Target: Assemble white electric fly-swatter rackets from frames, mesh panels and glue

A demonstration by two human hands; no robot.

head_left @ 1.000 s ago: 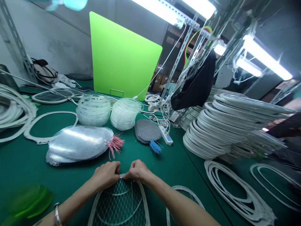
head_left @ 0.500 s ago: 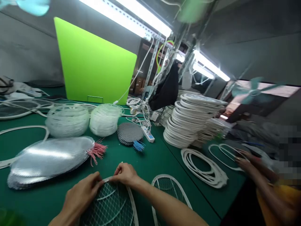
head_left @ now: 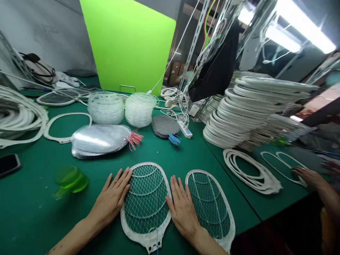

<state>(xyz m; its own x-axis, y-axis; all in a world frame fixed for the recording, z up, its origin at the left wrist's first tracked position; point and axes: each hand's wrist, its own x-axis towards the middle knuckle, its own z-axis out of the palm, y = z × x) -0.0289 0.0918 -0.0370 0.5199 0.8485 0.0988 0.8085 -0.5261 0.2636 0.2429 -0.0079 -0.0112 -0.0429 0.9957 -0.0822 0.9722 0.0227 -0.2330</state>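
Note:
A white oval racket frame with a wire mesh (head_left: 145, 203) lies flat on the green table, like the head of a mosquito swatter. My left hand (head_left: 113, 193) rests along its left rim, fingers stretched out. Against its right rim lies my right hand (head_left: 183, 209), flat with the fingers out. A second meshed racket frame (head_left: 209, 202) lies just right of my right hand, partly hidden by that hand and forearm. A thin blue wire end shows below the first frame's neck.
Beyond my hands lie silvery mesh sheets (head_left: 101, 140) with red wires and a dark mesh stack (head_left: 165, 126) with blue wires. A green object (head_left: 71, 179), blurred, is at left near a phone (head_left: 9, 165). White frames (head_left: 233, 113) stand stacked at right. A co-worker's hand (head_left: 309, 176) is far right.
My hands have let go of the top rim and now lie flat on either side of the frame. The view has tilted down, showing the whole frame.

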